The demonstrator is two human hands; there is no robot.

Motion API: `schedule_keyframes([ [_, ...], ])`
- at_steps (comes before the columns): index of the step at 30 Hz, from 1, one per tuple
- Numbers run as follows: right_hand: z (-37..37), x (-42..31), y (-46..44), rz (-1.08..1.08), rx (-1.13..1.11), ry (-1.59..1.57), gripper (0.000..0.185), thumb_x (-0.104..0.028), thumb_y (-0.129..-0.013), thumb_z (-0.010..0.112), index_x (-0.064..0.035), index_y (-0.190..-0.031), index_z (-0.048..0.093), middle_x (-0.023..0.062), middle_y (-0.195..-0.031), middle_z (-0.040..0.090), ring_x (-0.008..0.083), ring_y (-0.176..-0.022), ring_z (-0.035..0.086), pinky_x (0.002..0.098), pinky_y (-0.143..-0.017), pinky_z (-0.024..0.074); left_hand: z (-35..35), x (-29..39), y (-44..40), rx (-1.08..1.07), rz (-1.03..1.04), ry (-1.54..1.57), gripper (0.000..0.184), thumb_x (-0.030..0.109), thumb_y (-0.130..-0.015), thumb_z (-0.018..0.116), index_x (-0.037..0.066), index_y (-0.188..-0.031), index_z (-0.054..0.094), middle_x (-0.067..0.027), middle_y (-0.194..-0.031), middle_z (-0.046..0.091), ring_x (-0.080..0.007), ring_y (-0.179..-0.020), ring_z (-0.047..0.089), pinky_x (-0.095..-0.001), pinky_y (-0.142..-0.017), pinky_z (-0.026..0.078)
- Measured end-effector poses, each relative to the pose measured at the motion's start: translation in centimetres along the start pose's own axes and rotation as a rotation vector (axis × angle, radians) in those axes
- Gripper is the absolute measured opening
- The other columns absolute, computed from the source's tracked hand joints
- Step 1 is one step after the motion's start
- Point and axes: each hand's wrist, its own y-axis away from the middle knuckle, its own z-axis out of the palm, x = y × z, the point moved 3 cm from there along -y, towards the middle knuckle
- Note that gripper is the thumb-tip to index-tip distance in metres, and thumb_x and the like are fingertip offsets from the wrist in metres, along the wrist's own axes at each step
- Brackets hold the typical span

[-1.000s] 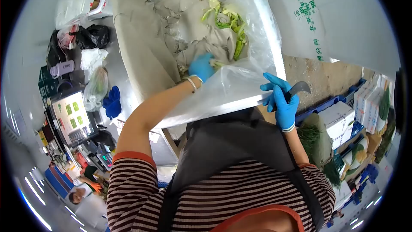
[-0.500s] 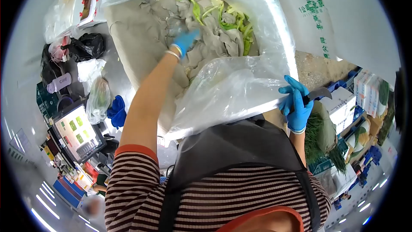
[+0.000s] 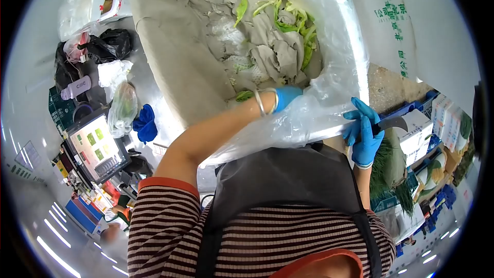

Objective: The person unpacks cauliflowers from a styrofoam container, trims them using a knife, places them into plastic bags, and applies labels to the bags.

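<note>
My left hand (image 3: 287, 98), in a blue glove, reaches into a large box lined with clear plastic (image 3: 329, 85), near its side closest to me. Its fingers are largely hidden at the plastic, so their grip does not show. Torn grey paper (image 3: 275, 54) and pale green leaves (image 3: 309, 38) lie inside the box, with a crumpled clear bag (image 3: 226, 33) among them. By the box's right corner, my right hand (image 3: 364, 136), also gloved in blue, holds a knife (image 3: 393, 124) with a dark, curved blade pointing right. Some of its fingers are stretched out toward the box edge.
To the left are black bags (image 3: 108, 45), a light purple bottle (image 3: 75, 88), a bag of greens (image 3: 122, 109), a blue cloth (image 3: 145, 123) and a lit screen (image 3: 96, 145). Bundled greens (image 3: 381, 167) and white boxes (image 3: 416, 128) stand to the right.
My left hand has moved from over the paper in the middle of the box toward me and right, to the plastic. More of the contents shows. My right hand keeps the knife.
</note>
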Motion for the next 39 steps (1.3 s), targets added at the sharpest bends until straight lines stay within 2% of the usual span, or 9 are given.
schedule_keyframes([
  [1, 0.0, -0.1, 0.0, 0.001, -0.009, 0.007, 0.034, -0.012, -0.100, 0.045, 0.0090, -0.123, 0.059, 0.0169, -0.095, 0.069, 0.0043, -0.043, 0.045, 0.0205, -0.048, 0.0466, -4.2, 3.7, 2.0, -0.048, -0.086, -0.491, 0.030, 0.020, -0.090, 0.053, 0.004, -0.110, 0.068, -0.0213, -0.110, 0.068, -0.0374, -0.091, 0.065, -0.0427, -0.080, 0.053],
  [5, -0.2, 0.1, -0.1, -0.004, -0.018, -0.006, 0.034, -0.011, -0.099, 0.045, 0.0092, -0.123, 0.059, 0.0169, -0.094, 0.069, 0.0045, -0.043, 0.045, 0.0207, -0.048, 0.0469, -15.3, 3.8, 7.5, 0.216, -0.551, -0.839, 0.032, 0.028, -0.084, 0.059, 0.003, -0.096, 0.073, -0.0210, -0.099, 0.070, -0.0386, -0.087, 0.067, -0.0443, -0.075, 0.054],
  [6, -0.2, 0.0, 0.0, -0.003, -0.012, -0.003, 0.034, -0.010, -0.099, 0.045, 0.0093, -0.123, 0.059, 0.0169, -0.094, 0.069, 0.0045, -0.043, 0.045, 0.0207, -0.047, 0.0470, -17.4, 2.0, 8.8, 0.385, -0.771, -0.703, 0.033, 0.029, -0.082, 0.063, 0.005, -0.102, 0.073, -0.0183, -0.106, 0.070, -0.0359, -0.096, 0.069, -0.0446, -0.082, 0.055],
  [10, 0.0, -0.3, -0.1, -0.012, -0.014, 0.003, 0.033, -0.009, -0.099, 0.044, 0.0093, -0.122, 0.059, 0.0169, -0.094, 0.069, 0.0048, -0.043, 0.046, 0.0207, -0.047, 0.0471, -16.9, -14.1, 8.4, 0.133, -0.798, -0.779, 0.053, 0.040, -0.074, 0.074, 0.008, -0.116, 0.067, -0.0149, -0.122, 0.066, -0.0341, -0.109, 0.064, -0.0468, -0.088, 0.053],
  [14, -0.4, 0.3, 0.0, -0.039, -0.037, -0.020, 0.034, -0.010, -0.099, 0.044, 0.0094, -0.123, 0.058, 0.0172, -0.095, 0.069, 0.0051, -0.043, 0.047, 0.0203, -0.047, 0.0468, -14.8, -16.0, 9.2, 0.145, -0.862, -0.703, 0.079, 0.042, -0.065, 0.082, 0.013, -0.133, 0.054, -0.0125, -0.126, 0.064, -0.0342, -0.113, 0.062, -0.0494, -0.091, 0.051],
  [17, -0.4, 0.1, -0.1, -0.026, -0.036, -0.034, 0.034, -0.010, -0.099, 0.045, 0.0094, -0.124, 0.058, 0.0171, -0.096, 0.069, 0.0054, -0.044, 0.048, 0.0202, -0.047, 0.0469, -13.6, -6.6, 10.6, 0.131, -1.058, -0.669, 0.084, 0.037, -0.063, 0.084, 0.016, -0.135, 0.048, -0.0111, -0.122, 0.066, -0.0335, -0.112, 0.063, -0.0497, -0.090, 0.051],
  [31, -0.9, -0.2, 0.0, 0.015, -0.084, -0.073, 0.033, -0.009, -0.098, 0.046, 0.0088, -0.122, 0.060, 0.0163, -0.095, 0.069, 0.0063, -0.044, 0.049, 0.0200, -0.048, 0.0467, -13.0, -6.3, 12.0, 0.513, -0.923, -0.494, 0.073, 0.032, -0.059, 0.087, 0.014, -0.125, 0.060, -0.0120, -0.112, 0.069, -0.0312, -0.102, 0.067, -0.0390, -0.090, 0.052],
  [36, -1.0, -0.7, -0.2, 0.037, -0.154, -0.041, 0.032, -0.009, -0.098, 0.046, 0.0074, -0.122, 0.060, 0.0156, -0.096, 0.069, 0.0067, -0.046, 0.051, 0.0201, -0.048, 0.0463, -10.8, 0.1, 13.1, 0.727, -0.780, -0.655, 0.033, 0.022, -0.067, 0.078, 0.011, -0.098, 0.070, -0.0138, -0.099, 0.071, -0.0340, -0.092, 0.068, -0.0407, -0.080, 0.053],
  [39, -1.0, -0.9, -0.2, 0.048, -0.165, -0.060, 0.032, -0.010, -0.098, 0.047, 0.0068, -0.122, 0.060, 0.0149, -0.097, 0.069, 0.0068, -0.046, 0.051, 0.0203, -0.048, 0.0459, -10.1, 1.4, 14.6, 0.833, -0.725, -0.655, 0.031, 0.020, -0.067, 0.076, 0.011, -0.096, 0.070, -0.0150, -0.094, 0.070, -0.0348, -0.088, 0.067, -0.0413, -0.078, 0.053],
])
